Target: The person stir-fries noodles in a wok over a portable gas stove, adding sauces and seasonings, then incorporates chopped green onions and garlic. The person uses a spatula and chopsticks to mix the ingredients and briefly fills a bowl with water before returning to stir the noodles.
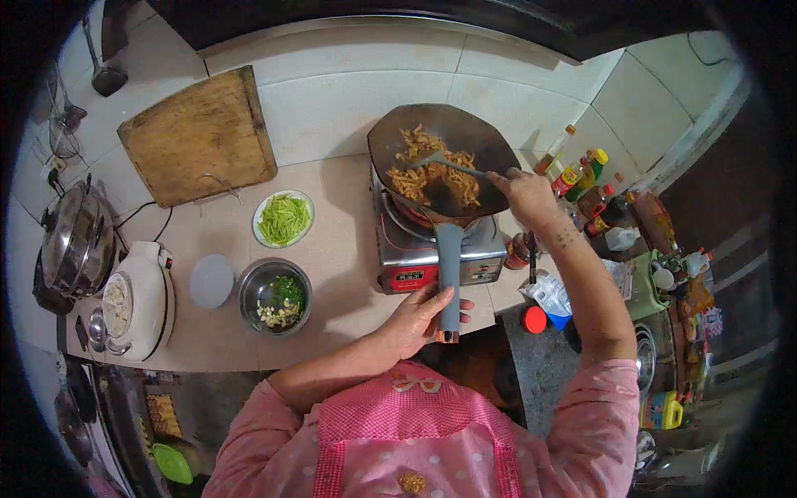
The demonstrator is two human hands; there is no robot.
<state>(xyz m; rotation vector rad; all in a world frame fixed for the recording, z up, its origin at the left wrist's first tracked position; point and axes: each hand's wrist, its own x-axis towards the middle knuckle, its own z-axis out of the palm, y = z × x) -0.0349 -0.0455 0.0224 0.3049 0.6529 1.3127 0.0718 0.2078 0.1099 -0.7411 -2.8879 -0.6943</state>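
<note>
A dark wok sits tilted over a gas stove, its grey handle pointing towards me. Around that handle, near its lower end, my left hand is closed. My right hand grips a grey spatula, whose blade lies among browned strips of cooked meat in the wok. To the left stands a white plate of green vegetable strips. Nearer me is a steel bowl with chopped greens and pale chopped pieces.
A wooden cutting board leans on the tiled wall. A white rice cooker and a round whitish lid or dish are on the left counter. Seasoning bottles crowd the right side, with a red lid nearby.
</note>
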